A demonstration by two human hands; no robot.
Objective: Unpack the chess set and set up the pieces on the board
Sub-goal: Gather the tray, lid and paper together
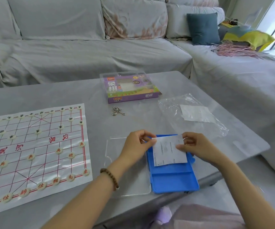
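Observation:
A white paper chess board point(34, 151) with red lines lies on the left of the grey table, with round cream pieces point(58, 150) set along both ends and in its rows. My left hand point(136, 146) and my right hand point(197, 146) each pinch an upper corner of a white printed paper slip point(168, 151), held over an open blue plastic tray point(173, 177). The tray's clear lid point(128, 179) lies flat to its left.
The purple chess set box point(130, 90) stands at the table's far side, with a metal ring puzzle point(117, 111) in front of it. A clear plastic bag with a white sheet point(193, 113) lies at the right. A grey sofa surrounds the table point(84, 95).

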